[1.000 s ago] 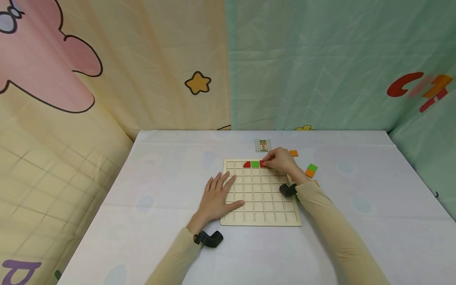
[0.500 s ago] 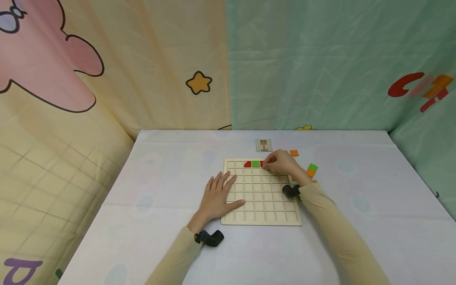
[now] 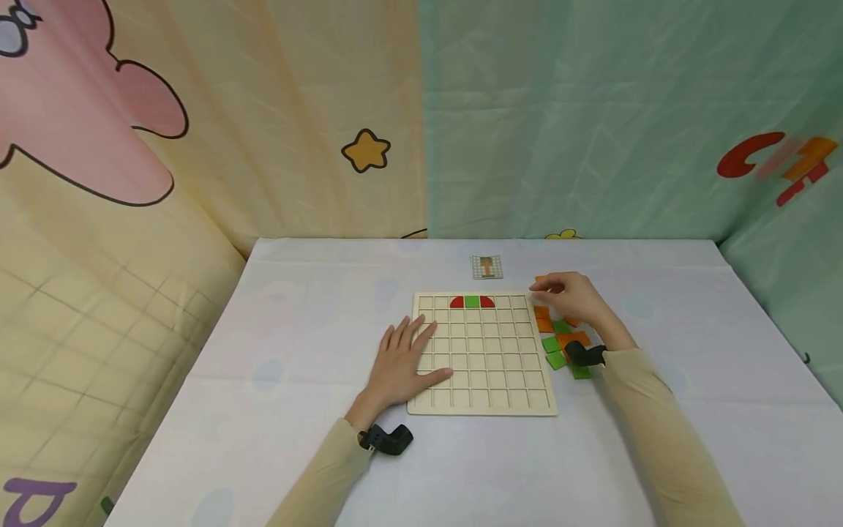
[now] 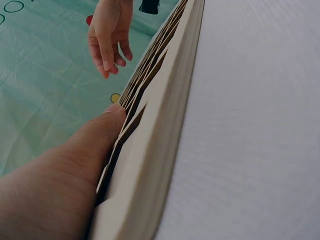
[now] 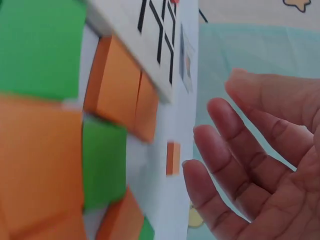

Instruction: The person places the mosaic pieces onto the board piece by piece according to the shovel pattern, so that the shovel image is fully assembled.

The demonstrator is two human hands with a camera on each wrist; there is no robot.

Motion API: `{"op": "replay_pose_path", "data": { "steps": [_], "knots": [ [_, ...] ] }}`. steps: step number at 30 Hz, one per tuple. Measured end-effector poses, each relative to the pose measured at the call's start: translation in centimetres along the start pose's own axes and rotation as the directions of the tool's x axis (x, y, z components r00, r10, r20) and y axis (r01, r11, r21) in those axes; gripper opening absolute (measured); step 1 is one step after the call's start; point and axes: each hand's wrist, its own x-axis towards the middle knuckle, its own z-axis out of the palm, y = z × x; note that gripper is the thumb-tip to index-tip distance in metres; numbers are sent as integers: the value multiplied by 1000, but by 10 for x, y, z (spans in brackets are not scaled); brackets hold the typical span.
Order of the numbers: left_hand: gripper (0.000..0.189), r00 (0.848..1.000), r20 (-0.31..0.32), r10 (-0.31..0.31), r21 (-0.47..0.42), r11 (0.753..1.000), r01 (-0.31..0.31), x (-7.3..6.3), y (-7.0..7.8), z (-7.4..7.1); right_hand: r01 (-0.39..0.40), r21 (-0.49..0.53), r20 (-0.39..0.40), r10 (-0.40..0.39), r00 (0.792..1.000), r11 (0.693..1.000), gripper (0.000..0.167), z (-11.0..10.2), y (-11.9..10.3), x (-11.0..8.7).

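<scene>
My left hand (image 3: 395,369) rests with spread fingers on the left side of a pale wooden grid board (image 3: 487,380). In the left wrist view its thumb (image 4: 100,132) lies along the board by the raised grid lines. Top-row cells hold a red quarter-round tile (image 3: 457,302), a green square tile (image 3: 472,301) and another red quarter-round tile (image 3: 487,301), side by side. My right hand (image 3: 579,298) hovers past the board's top right corner. The right wrist view shows its fingers (image 5: 207,145) loosely bent and holding nothing, above the table.
Several loose square tiles lie right of the board, among them orange tiles (image 3: 543,322) and green tiles (image 3: 556,360), partly under my right wrist. A small card (image 3: 486,268) with a gridded picture lies behind the board. Patterned curtains (image 3: 593,146) hang behind the white table (image 3: 296,329).
My right hand has left the second red tile in the top row and moved right, off the board. More of the loose tiles now show. My left hand has stayed in place.
</scene>
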Motion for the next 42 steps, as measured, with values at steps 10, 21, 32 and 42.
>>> {"op": "replay_pose_path", "data": {
  "steps": [10,21,32,42],
  "knots": [
    [88,999,25,-24,8,1000,23,0,-2,0,-50,-113,157,67,985,992,24,-16,16,-23],
    [88,1000,23,-19,14,1000,18,0,-2,4,-37,-102,183,55,982,994,24,-18,27,-28],
    [88,1000,21,-12,8,1000,12,-1,-1,3,-77,-139,127,95,987,987,26,-17,30,-24],
    [87,1000,18,-10,0,1000,10,0,-2,2,-50,-149,112,67,991,988,19,-16,26,-25]
  ]
}}
